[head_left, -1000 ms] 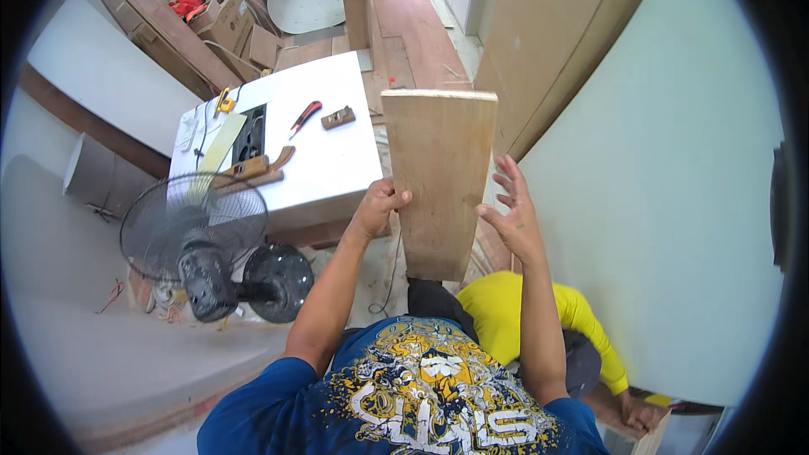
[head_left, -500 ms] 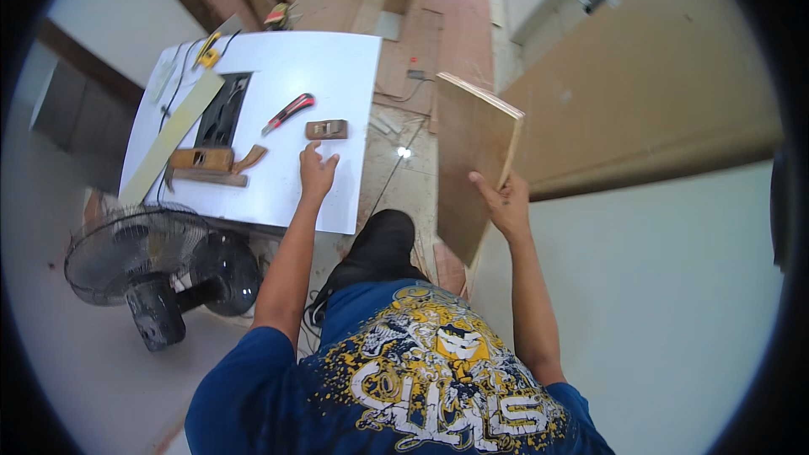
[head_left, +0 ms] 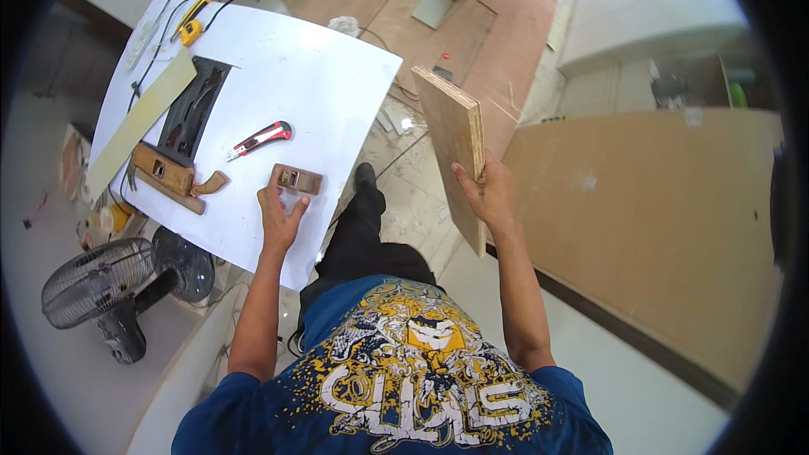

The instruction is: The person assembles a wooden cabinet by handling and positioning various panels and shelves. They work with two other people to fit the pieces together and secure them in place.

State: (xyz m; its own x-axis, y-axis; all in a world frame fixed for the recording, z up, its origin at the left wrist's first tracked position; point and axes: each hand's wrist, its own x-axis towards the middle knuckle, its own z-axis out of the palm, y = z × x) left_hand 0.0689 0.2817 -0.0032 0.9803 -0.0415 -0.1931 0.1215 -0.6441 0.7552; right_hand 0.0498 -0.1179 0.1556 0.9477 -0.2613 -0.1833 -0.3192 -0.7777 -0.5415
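Right of centre, the right hand [head_left: 490, 199] grips a board [head_left: 448, 147]; left of centre, the left hand [head_left: 281, 221] is at a small plane [head_left: 299, 179] on a white table [head_left: 329, 72], whether gripping it I cannot tell

Occluded and cropped items
Plywood board [head_left: 453, 139] is hiding most fingertips of right hand [head_left: 492, 197] — lower edge is cropping shirt [head_left: 421, 371]; red floor item [head_left: 446, 56] is appearing too small to identify.

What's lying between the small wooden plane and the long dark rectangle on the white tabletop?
In the head view, a red-and-black utility knife lies on the white tabletop, between the small wooden plane and the dark rectangle.
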